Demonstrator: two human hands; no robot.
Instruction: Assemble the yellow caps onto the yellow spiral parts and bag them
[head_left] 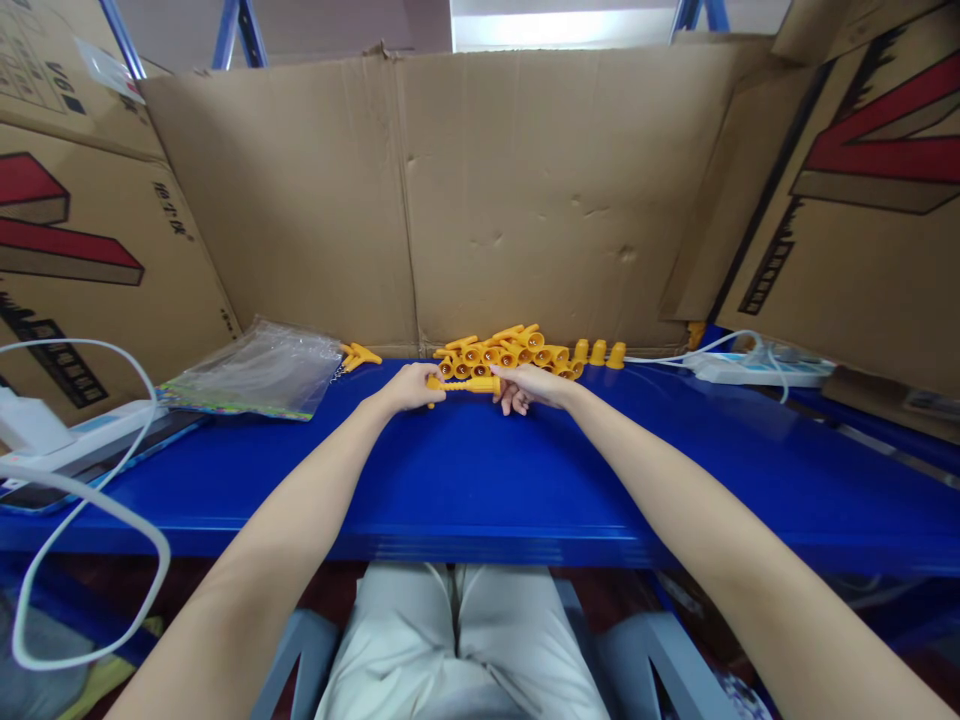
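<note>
My left hand [409,387] and my right hand [527,385] meet over the blue table [465,470], each closed on one end of a yellow plastic rod-like piece [466,384] held level between them. Just behind it lies a heap of several yellow plastic cone-shaped parts [510,352]. Three more yellow cones [598,352] stand upright to the right of the heap. A loose yellow forked piece [358,354] lies to the left of the heap.
Clear plastic bags [259,372] lie at the left. A white power strip with white cables [67,430] sits at the far left, another power strip [750,370] at the right. Cardboard walls [480,190] enclose the table's back and sides.
</note>
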